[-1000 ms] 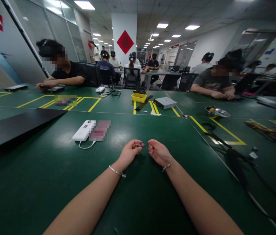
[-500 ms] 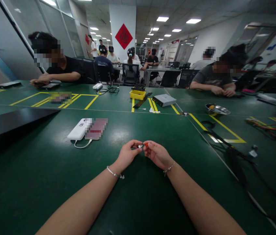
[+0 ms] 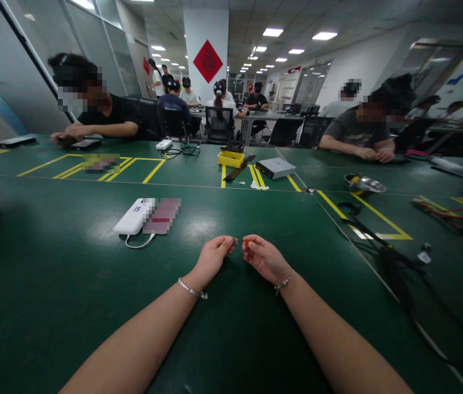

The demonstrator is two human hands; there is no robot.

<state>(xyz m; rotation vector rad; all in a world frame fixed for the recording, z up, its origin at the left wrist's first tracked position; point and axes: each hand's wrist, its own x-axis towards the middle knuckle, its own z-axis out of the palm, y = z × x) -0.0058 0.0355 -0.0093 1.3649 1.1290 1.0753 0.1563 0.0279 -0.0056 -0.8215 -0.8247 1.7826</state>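
- The left hand (image 3: 212, 257) rests on the green table (image 3: 71, 284), its fingertips pinched narrow on a tiny silvery metal piece (image 3: 235, 239); too small to tell its exact shape.
- The right hand (image 3: 263, 257) rests beside it, fingertips closed on a tiny orange piece (image 3: 247, 242) that looks like plastic.
- Both small pieces sit at the fingertips, just above the table, near each other but apart.
- Half a second ago the two pieces were touching between the hands; now a small gap shows between them, and the hands have drawn slightly apart.
- Each wrist wears a thin, beaded silver bracelet (image 3: 192, 290).
- The table top is smooth, dark green and faintly glossy, marked with yellow tape lines (image 3: 383, 219).
- A white power bank (image 3: 133, 217), rounded and oblong, lies beyond the left hand with a short white cable looping from it.
- Farther off stand a yellow plastic tray (image 3: 231, 158), a flat grey box (image 3: 276, 168) and a shiny metal dish (image 3: 363, 185).
- A black cable (image 3: 395, 273) runs across the table to the right.
- Other people sit at the far edges of the table, hands on their own work.
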